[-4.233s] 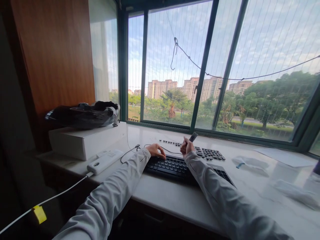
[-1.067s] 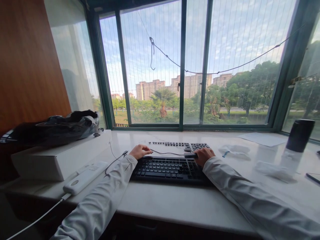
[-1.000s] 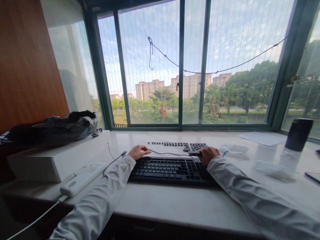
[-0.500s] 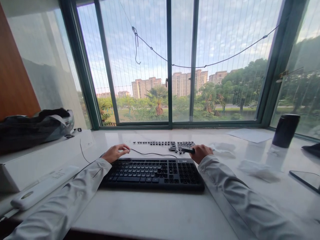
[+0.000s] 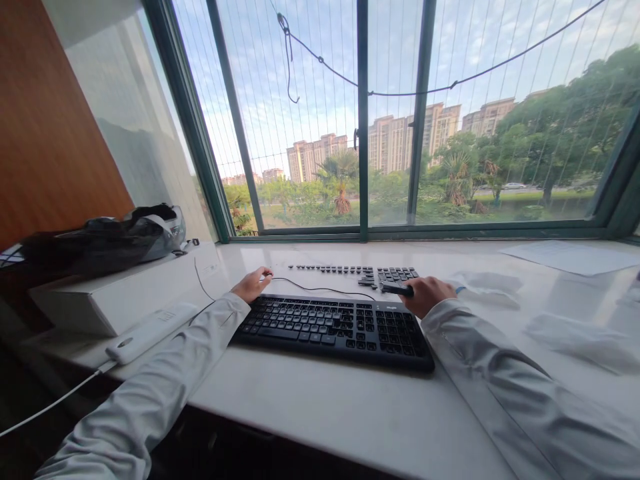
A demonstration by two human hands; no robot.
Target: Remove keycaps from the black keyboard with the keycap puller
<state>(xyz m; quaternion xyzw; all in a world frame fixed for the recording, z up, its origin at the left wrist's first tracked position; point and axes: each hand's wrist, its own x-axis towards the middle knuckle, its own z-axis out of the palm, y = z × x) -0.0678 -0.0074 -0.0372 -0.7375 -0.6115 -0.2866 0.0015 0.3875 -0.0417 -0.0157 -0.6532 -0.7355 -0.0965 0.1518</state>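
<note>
A black keyboard (image 5: 330, 327) lies on the white marble sill (image 5: 350, 413) in front of me. My left hand (image 5: 251, 285) rests at its far left corner, fingers curled beside the thin black cable (image 5: 320, 289). My right hand (image 5: 425, 295) sits at the keyboard's far right corner, closed around a small dark tool (image 5: 395, 289) that points left. Rows of loose black keycaps (image 5: 360, 272) lie on the sill just behind the keyboard, close to the tool's tip.
A white box (image 5: 125, 293) with a black bag (image 5: 100, 243) on top stands at the left, a white corded device (image 5: 150, 331) beside it. Crumpled clear plastic (image 5: 575, 333) and a paper sheet (image 5: 570, 257) lie at the right. Window panes (image 5: 360, 113) rise behind.
The view has shifted and tilted; the dark cup at the right has left the frame. My left hand stays by the cable, and my right hand keeps the tool at the keycaps.
</note>
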